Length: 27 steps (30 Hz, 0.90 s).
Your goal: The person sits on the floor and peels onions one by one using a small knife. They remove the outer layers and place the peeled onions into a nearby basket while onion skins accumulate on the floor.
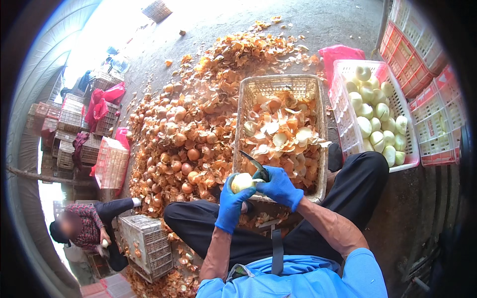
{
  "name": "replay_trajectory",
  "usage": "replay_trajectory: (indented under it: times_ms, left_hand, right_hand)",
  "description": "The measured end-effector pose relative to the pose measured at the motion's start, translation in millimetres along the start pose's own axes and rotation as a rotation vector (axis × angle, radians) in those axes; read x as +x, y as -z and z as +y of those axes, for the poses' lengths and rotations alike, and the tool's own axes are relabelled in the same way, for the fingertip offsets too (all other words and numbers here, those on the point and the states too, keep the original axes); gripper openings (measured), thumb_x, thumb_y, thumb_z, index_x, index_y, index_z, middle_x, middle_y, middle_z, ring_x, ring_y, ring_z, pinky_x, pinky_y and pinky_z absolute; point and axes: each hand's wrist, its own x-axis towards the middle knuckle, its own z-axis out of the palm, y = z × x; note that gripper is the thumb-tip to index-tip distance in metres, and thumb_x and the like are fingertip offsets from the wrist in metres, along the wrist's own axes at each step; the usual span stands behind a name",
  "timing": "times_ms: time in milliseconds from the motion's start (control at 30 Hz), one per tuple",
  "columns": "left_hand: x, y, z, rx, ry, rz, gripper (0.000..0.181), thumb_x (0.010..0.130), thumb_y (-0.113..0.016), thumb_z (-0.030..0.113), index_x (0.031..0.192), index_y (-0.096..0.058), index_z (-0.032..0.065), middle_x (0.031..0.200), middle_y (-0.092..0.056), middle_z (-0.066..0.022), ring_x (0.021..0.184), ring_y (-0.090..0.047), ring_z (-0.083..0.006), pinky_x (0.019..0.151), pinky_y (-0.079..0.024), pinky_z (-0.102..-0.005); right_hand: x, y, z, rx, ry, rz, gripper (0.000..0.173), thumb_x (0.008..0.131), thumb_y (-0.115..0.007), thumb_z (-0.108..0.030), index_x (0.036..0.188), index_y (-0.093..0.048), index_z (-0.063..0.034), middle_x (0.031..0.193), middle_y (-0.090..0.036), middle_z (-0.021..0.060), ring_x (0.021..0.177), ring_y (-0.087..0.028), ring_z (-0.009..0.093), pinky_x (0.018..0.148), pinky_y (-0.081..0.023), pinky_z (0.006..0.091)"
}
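My left hand (231, 203), in a blue glove, grips a pale peeled onion (241, 182) low in front of me. My right hand (280, 187), gloved in blue too, holds a small curved knife (255, 162) whose blade points up and to the left. A pale strip lies between the right fingers and the onion; whether it is still attached cannot be told. Just beyond both hands stands a dirty plastic crate (323, 111) with loose onion skins (277, 128) inside. To its right, a white and pink crate (341, 108) holds several peeled onions (382, 111).
Unpeeled onions (193, 154) and skins are heaped on the floor to the left. Stacked crates (406, 59) stand at the right. More crates (111, 162) are at the far left. A seated person (84, 231) holds a pale onion beside an upturned crate (143, 238).
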Motion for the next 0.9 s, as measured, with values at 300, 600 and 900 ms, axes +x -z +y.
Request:
replay_trajectory:
  times_ms: [300, 600, 900]
  left_hand:
    - [2, 26, -8, -0.639, 0.103, -0.134, 0.063, 0.083, -0.070, 0.006, 0.142, -0.047, -0.0014, 0.128, -0.062, -0.0194, 0.116, -0.065, -0.0367, 0.102, -0.056, -0.0532]
    - [10, 57, -45, -1.256, 0.478, -0.416, 0.055, 0.094, -0.064, 0.020, 0.143, -0.050, -0.0013, 0.130, -0.065, -0.0202, 0.121, -0.064, -0.0380, 0.105, -0.054, -0.0521]
    - [5, 27, -19, -0.777, 0.153, -0.276, 0.059, 0.094, -0.061, 0.016, 0.148, -0.043, -0.0007, 0.139, -0.058, -0.0207, 0.126, -0.061, -0.0347, 0.111, -0.049, -0.0519]
  right_hand:
    - [11, 24, -26, -0.106, -0.210, 0.278, 0.036, 0.080, -0.080, -0.036, 0.086, -0.073, -0.0008, 0.072, -0.071, 0.0103, 0.067, -0.068, 0.016, 0.065, -0.054, 0.0340]
    - [29, 48, -19, 0.037, -0.118, 0.533, 0.038, 0.084, -0.085, -0.016, 0.111, -0.064, 0.0010, 0.091, -0.067, 0.0019, 0.076, -0.061, 0.008, 0.066, -0.053, 0.0232]
    - [13, 28, -21, 0.330, -0.248, 0.134, 0.029, 0.091, -0.075, -0.016, 0.113, -0.067, 0.0015, 0.083, -0.069, 0.0033, 0.068, -0.065, 0.008, 0.053, -0.051, 0.0236]
